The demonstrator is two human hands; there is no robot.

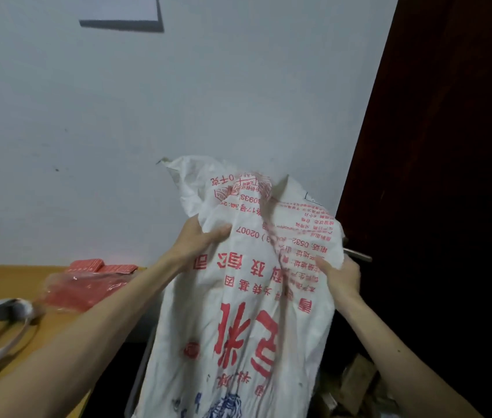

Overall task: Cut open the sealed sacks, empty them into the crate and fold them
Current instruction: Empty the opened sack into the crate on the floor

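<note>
A white woven sack (238,312) with red printed characters hangs upside down in front of me, its crumpled end raised toward the wall. My left hand (199,239) grips the sack's left side, thumb over the fabric. My right hand (339,276) grips its right edge. The sack's lower end runs out of view at the bottom. Pale wooden blocks (356,378) lie in the dark space at the lower right, beside the sack; the crate itself is not plainly visible.
A wooden table (3,282) stands at the left with a red plastic-wrapped packet (87,285) and scissors (6,321) on it. A white wall is behind. A dark door (449,146) with a metal handle (357,254) fills the right side.
</note>
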